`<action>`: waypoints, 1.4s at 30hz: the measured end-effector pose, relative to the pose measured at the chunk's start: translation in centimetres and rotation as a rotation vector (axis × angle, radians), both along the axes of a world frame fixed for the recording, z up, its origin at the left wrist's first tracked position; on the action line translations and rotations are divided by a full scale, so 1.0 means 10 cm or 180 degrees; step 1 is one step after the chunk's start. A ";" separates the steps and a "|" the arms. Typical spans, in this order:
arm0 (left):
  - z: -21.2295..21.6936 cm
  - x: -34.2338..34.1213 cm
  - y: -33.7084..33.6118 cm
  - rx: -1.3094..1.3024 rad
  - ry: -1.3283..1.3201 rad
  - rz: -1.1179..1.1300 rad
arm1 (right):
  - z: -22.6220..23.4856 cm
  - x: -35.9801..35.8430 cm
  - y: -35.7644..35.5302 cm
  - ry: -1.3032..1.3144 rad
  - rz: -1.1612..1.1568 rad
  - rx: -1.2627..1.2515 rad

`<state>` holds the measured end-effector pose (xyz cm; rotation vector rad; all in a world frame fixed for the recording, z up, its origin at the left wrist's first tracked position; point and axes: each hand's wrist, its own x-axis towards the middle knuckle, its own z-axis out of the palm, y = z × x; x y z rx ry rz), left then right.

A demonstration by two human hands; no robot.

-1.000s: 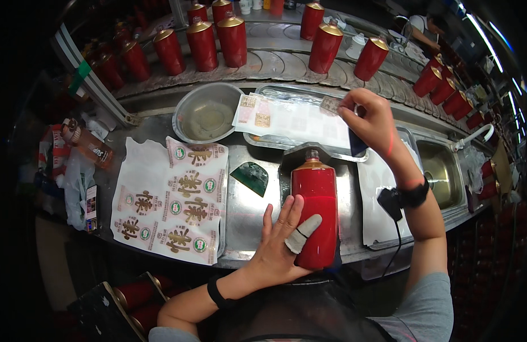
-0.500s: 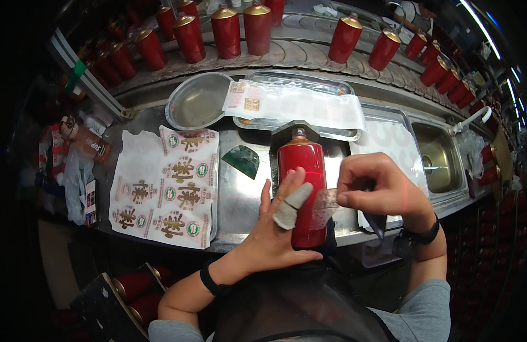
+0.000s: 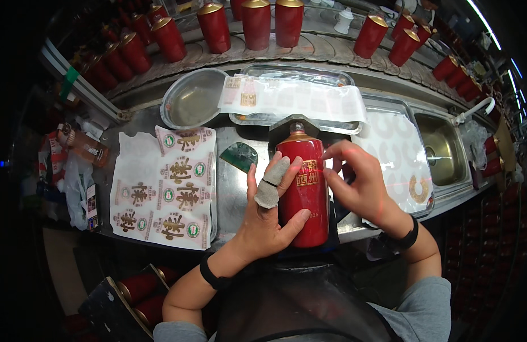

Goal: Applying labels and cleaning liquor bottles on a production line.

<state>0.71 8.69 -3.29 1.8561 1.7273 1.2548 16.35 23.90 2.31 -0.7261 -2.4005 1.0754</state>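
Observation:
A red bottle (image 3: 309,211) with a gold shoulder lies before me, its neck against a dark angular holder (image 3: 280,131). On its front sits a gold square decal (image 3: 307,173). My left hand (image 3: 269,214) grips the bottle's left side, thumb low and fingertips on the front beside the decal. A grey cloth cover (image 3: 270,185) banded in black wraps one of its fingers. At the bottle's right edge is my right hand (image 3: 357,181), its bent thumb and forefinger apart, with nothing visible between them. A dark green scraper-like piece (image 3: 239,155) rests on the metal worktop to the left.
Printed decal sheets (image 3: 164,188) cover the left side. Behind are a round metal bowl (image 3: 193,100) and a tray (image 3: 309,71) under another decal sheet (image 3: 292,97). A white sheet (image 3: 391,151) and a sink (image 3: 440,149) stand right. Red bottles line a conveyor (image 3: 326,48).
The translucent decal film my right hand was pulling off is gone from sight, and the gold decal shows on the bottle. That hand's fingers have spread. Bottles on the conveyor have shifted.

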 end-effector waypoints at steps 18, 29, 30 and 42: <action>-0.30 0.12 -0.02 -0.0240 -0.1583 -0.0036 | -0.45 0.30 -0.33 0.0609 -0.0146 -0.0120; -0.32 0.10 0.01 -0.0388 -0.2199 -0.0150 | -0.42 0.26 -0.30 0.0637 0.0050 0.0374; -0.32 0.10 0.01 -0.0406 -0.2255 -0.0172 | -0.41 0.25 -0.30 0.0532 0.0049 0.0425; -0.26 0.11 -0.01 -0.0438 -0.1900 0.0055 | -0.37 0.24 -0.34 0.0343 -0.0034 0.0528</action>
